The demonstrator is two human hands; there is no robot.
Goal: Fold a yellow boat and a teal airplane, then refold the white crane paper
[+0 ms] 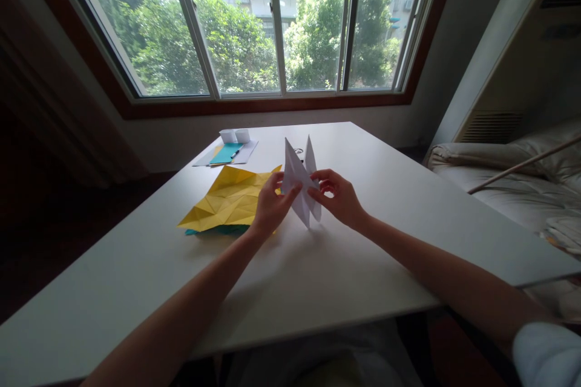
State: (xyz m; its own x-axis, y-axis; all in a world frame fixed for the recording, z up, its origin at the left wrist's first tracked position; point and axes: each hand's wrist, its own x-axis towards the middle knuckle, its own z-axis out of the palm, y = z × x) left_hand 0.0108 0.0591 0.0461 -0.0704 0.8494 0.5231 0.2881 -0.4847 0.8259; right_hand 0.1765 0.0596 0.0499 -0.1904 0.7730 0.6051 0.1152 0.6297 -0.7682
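Here, two bare hands hold one folded white paper upright above the white table. Left to right: one creased yellow sheet lies flat just left of the left-hand fingers, with one teal sheet showing as a sliver under its near edge. Beyond these fingers, toward the window, rest a few flat sheets, one of them teal, topped by two small white folded pieces. The left hand pinches the white paper, thumb closed against its left face. The paper rises in two pointed flaps above the fingertips and tapers to one point below them. The right hand grips the opposite face, fingers curled together onto the fold. Far right of the fingers, off the table, lies one pale cushioned seat crossed by one thin rod.
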